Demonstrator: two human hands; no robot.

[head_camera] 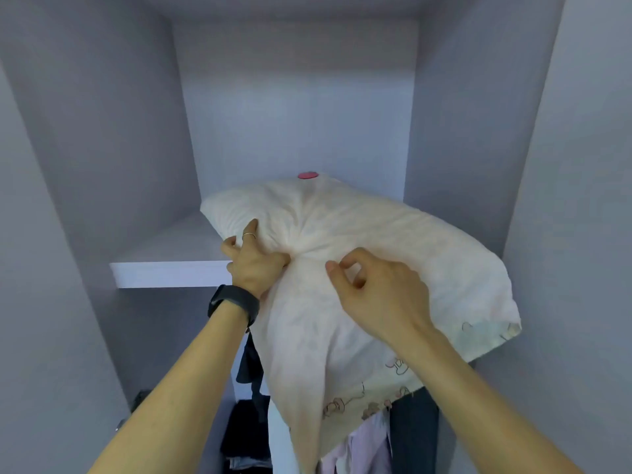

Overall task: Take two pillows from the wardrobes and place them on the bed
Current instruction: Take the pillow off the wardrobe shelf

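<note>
**Pillow half out of the top wardrobe shelf**

So the wardrobe (102, 131) filled pretty much the whole shot, grey-lilac panels all round, and its outer sides ran off both edges so I couldn't see where it ended. The upper compartment was bare apart from the pillow.

The pillow (376, 241) was big, cream, in a loose cover with little cartoon prints near the open end. Its far part sat on the shelf (171, 268) while the near part hung out past the shelf's front edge and drooped down over the clothes. The bottom of the cover got cut off by the frame.

Below the shelf there were hanging clothes (413, 429), dark stuff and something pale pink, mostly hidden behind the pillow and the arms, so hard to say what they were.

The left hand (254, 265) was clenched on a bunch of the pillow's fabric, creases radiating from it. It had a black wristband (234, 304) and a thin ring (249, 235).

The right hand (379, 289) lay against the pillow with fingers curled; whether it actually pinched fabric, I couldn't tell.

Tiny pink round thing (308, 175) peeked over the back of the pillow, no clue what it was.
</note>
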